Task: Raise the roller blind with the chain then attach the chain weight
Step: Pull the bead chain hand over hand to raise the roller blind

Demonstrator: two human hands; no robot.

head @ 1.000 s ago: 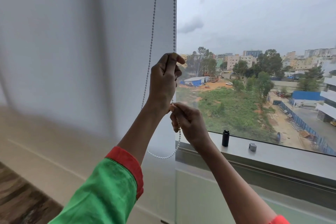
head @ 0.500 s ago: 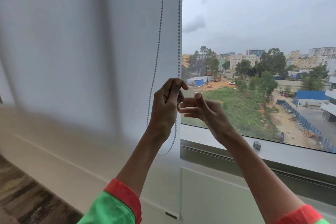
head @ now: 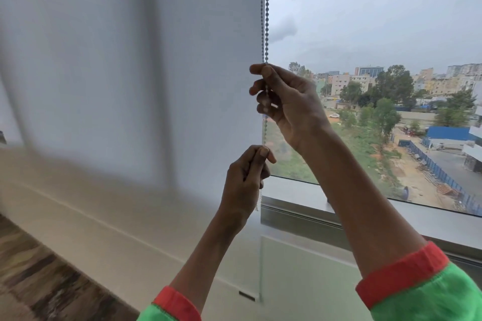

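Your right hand (head: 289,104) sits higher, fingers curled and pinching the grey beaded metal chain (head: 266,13) just where it comes down from the top of the frame. Your left hand (head: 246,177) is directly below it, closed in a fist with thumb pressed against forefinger on the same strand. The chain's long axis runs straight up and down along the right edge of the pale, smooth fabric roller blind (head: 130,60), so both hands are stacked on one vertical line and any pull has to go straight down that line. A short run of beads shows taut between the two hands, and a paler length hangs out beneath your left fist.

The blind hangs flat and matte to your left and reaches low, so I judge the raising is far from done. The clear glass window (head: 378,34) is to your right, above the smooth grey metal sill (head: 300,198). The chain weight is not visible here; your right forearm covers part of the sill.
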